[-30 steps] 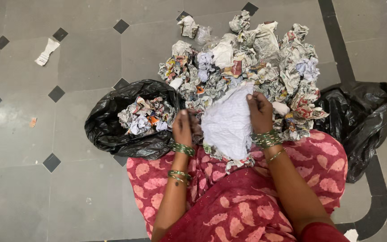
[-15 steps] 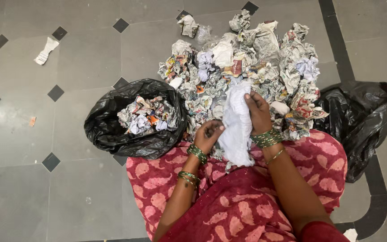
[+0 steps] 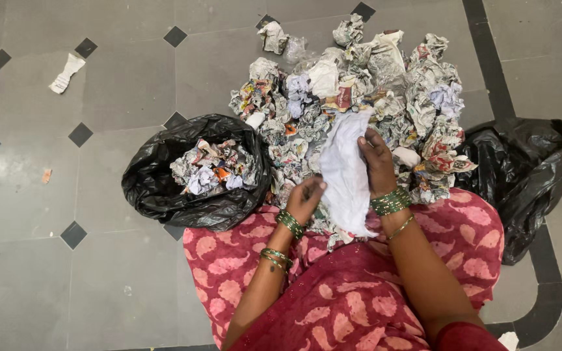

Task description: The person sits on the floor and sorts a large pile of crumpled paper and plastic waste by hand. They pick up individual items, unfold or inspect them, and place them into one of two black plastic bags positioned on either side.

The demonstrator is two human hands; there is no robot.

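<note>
Head view: right hand (image 3: 377,159) and left hand (image 3: 306,197) both pinch a white paper sheet (image 3: 346,172), its long axis running away from the lap; the open black bag (image 3: 157,175) lies left, nearer the left hand.

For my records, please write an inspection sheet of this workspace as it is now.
Surface: grey tiled floor with dark diamond insets.
Job's things: white sheet; heap of crumpled paper; open black bag partly filled.
Clutter: paper scraps; second black bag.
Hands: left hand and right hand grip the sheet.
Cables: nothing seen.
Surroundings: red patterned garment.
</note>
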